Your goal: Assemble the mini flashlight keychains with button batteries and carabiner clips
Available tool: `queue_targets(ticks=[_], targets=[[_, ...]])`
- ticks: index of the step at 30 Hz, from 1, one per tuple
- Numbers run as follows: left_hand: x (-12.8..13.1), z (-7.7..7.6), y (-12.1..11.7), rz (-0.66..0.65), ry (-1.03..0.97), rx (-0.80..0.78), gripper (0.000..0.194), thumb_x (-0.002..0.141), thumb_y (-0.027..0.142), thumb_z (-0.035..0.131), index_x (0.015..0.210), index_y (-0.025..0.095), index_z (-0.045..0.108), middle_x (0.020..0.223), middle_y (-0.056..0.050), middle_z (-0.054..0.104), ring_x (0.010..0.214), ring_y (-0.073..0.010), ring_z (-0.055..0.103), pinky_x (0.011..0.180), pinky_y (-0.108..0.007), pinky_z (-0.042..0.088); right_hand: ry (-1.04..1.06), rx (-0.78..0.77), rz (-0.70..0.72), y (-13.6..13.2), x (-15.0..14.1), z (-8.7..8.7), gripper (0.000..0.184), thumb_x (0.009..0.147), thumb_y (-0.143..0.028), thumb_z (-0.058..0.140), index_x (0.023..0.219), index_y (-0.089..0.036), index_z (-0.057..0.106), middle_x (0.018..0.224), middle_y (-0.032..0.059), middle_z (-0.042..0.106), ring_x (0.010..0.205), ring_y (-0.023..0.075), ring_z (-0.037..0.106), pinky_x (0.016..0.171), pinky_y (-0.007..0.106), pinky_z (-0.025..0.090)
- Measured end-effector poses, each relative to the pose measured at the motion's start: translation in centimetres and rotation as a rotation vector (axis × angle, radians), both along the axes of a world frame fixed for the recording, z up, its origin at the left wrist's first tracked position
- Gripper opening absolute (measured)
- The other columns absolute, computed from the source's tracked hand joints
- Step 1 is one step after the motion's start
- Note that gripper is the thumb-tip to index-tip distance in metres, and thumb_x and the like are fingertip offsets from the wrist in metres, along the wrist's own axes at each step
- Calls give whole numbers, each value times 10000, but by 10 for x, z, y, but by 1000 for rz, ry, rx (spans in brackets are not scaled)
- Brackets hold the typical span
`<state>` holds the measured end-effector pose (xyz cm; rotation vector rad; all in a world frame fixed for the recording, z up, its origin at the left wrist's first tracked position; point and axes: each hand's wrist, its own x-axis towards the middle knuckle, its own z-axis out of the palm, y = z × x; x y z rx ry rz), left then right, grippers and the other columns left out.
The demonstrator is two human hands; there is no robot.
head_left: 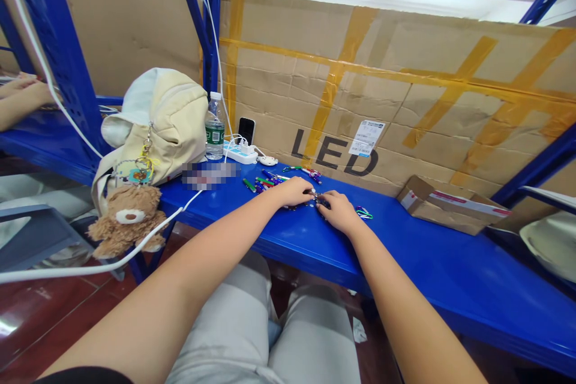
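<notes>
My left hand [294, 191] and my right hand [338, 210] rest side by side on the blue shelf [405, 252], fingers curled down over a small dark item [317, 198] between them. What that item is, I cannot make out. Several small coloured pieces [265, 182], green, purple and red, lie scattered just behind my left hand. A green and blue clip-like piece [363, 213] lies right of my right hand.
A cream backpack [162, 126] with a teddy bear charm [127, 219] sits at the left, beside a water bottle [215, 129], a power strip [240, 153] and a phone [246, 130]. A taped cardboard sheet marked LED [382, 84] stands behind. An open small carton [450, 207] lies right. Another person's hands [22, 93] show far left.
</notes>
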<state>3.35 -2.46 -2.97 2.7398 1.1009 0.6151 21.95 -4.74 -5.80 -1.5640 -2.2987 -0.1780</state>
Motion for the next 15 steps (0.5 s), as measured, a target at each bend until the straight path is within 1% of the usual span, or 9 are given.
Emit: queue_targets(ticks=[7, 11, 15], targets=[[0, 0, -1, -8, 22, 14, 200, 839, 249, 511, 833, 149, 684, 836, -68, 687, 756, -182, 598, 656, -246, 401, 9, 18, 16, 1, 1, 1, 207, 831, -242, 520, 931, -222, 700, 1020, 98, 630, 944, 236, 555, 811, 340, 407], [0, 1, -2, -8, 34, 16, 189, 833, 232, 513, 838, 148, 682, 843, -69, 688, 749, -183, 596, 646, -246, 396, 13, 16, 42, 4, 3, 0, 199, 817, -215, 533, 923, -220, 702, 994, 91, 636, 926, 223, 561, 827, 332, 409], [0, 1, -2, -7, 46, 19, 194, 836, 238, 509, 841, 149, 681, 848, -68, 690, 750, -182, 596, 640, -244, 389, 29, -2, 80, 5, 4, 0, 218, 799, -152, 533, 921, -227, 697, 974, 66, 647, 894, 197, 577, 819, 309, 421]])
